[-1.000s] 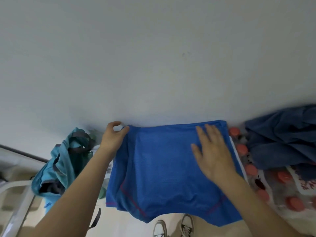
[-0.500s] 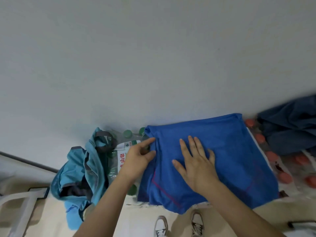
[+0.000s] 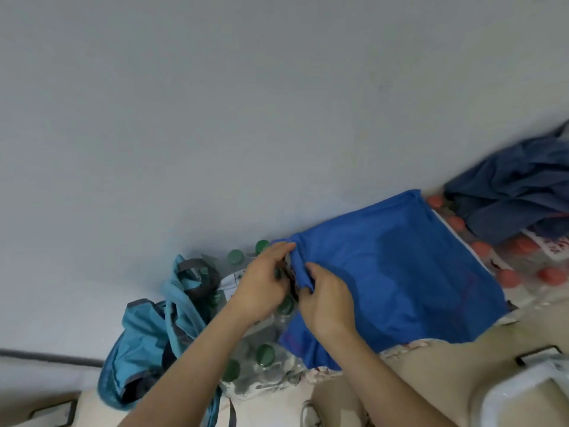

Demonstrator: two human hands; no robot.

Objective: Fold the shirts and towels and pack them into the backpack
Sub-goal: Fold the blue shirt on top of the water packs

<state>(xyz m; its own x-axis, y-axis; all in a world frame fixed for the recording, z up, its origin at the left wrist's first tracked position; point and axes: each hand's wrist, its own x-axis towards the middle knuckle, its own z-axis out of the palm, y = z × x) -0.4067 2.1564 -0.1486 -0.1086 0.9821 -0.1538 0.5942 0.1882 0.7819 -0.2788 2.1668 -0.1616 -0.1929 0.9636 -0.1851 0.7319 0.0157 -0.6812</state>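
One bright blue knit shirt [image 3: 400, 272] lies across shrink-wrapped bottle packs, green-capped [image 3: 265, 354] at its 9 o'clock and red-capped [image 3: 508, 277] at 3. The left hand [image 3: 261, 288] pinches the shirt's bunched left edge and the right hand [image 3: 326, 300] grips it. One teal nylon backpack [image 3: 147, 343] slumps at 8 o'clock, and one crumpled navy garment [image 3: 517, 198] lies at 2.

No text can be read for certain. A white label [image 3: 231, 279] on the wrap of the green-capped bottles [image 3: 265, 354], left of centre, bears small dark print, too blurred to make out and partly covered by the left hand [image 3: 261, 288]. At the right edge, red print [image 3: 554, 246] on the wrap of the red-capped bottles [image 3: 508, 277] is likewise illegible. The blue shirt [image 3: 400, 272] shows only faint red lines, not letters.
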